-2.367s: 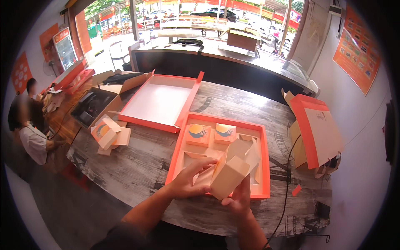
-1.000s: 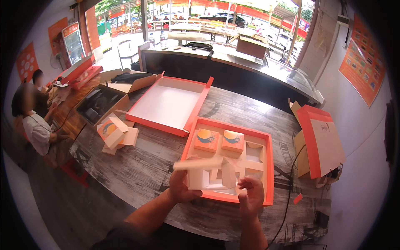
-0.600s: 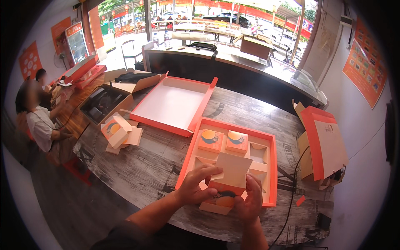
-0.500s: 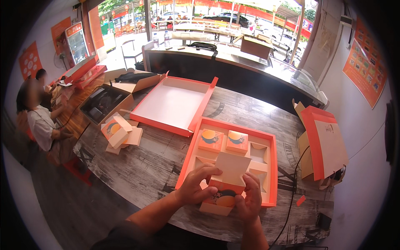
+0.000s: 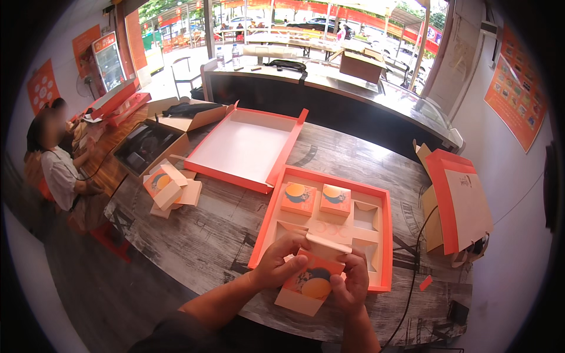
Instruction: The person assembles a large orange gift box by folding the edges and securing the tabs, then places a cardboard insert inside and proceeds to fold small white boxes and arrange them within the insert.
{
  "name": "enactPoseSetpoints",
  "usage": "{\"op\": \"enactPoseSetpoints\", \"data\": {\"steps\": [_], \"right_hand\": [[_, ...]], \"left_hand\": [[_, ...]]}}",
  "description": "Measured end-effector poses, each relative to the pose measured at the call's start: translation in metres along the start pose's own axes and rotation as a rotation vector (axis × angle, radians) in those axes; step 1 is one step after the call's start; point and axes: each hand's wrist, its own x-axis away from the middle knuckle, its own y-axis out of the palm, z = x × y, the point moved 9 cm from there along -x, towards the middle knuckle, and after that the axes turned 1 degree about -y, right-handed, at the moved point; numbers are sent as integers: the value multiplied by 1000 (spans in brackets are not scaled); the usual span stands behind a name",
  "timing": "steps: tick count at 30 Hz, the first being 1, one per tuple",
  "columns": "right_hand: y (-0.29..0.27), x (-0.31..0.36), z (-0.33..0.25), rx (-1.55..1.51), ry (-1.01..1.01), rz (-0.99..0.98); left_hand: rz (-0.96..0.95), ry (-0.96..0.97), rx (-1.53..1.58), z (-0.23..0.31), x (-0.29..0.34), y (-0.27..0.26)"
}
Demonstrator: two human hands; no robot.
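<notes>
Between my hands is a small orange carton (image 5: 316, 277) printed with a yellow disc and dark blue shapes. My left hand (image 5: 281, 259) grips its left side, thumb on the printed face. On the right edge, my right hand (image 5: 353, 279) closes with thumb and fingers. The carton's far cream flap (image 5: 328, 245) is bent over near my fingertips, while its near flap (image 5: 298, 301) sticks out toward me. Beneath and beyond lies a large orange-rimmed box (image 5: 386, 235) with a cream divided insert. Two matching cartons, one left (image 5: 297, 199) and one right (image 5: 335, 200), sit in its far compartments.
A shallow orange lid (image 5: 241, 144) lies inside up, beyond the box. Several loose cartons (image 5: 172, 187) are piled at left near an open cardboard box (image 5: 147, 144). An orange-and-cream bag (image 5: 462, 203) stands at right by a black cable (image 5: 414, 259). A person (image 5: 59, 170) sits far left.
The carton's far flap, upright before, is now folded down toward the opening. The carton has tipped so its printed face shows more. Both hands keep their hold.
</notes>
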Motion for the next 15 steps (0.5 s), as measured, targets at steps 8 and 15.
{"op": "enactPoseSetpoints", "data": {"steps": [8, 15], "right_hand": [[0, 2, -1, -102, 64, 111], [0, -4, -9, 94, -74, 30]], "left_hand": [[48, 41, 7, -1, -1, -2], [-12, 11, -151, 1, -3, 0]]}}
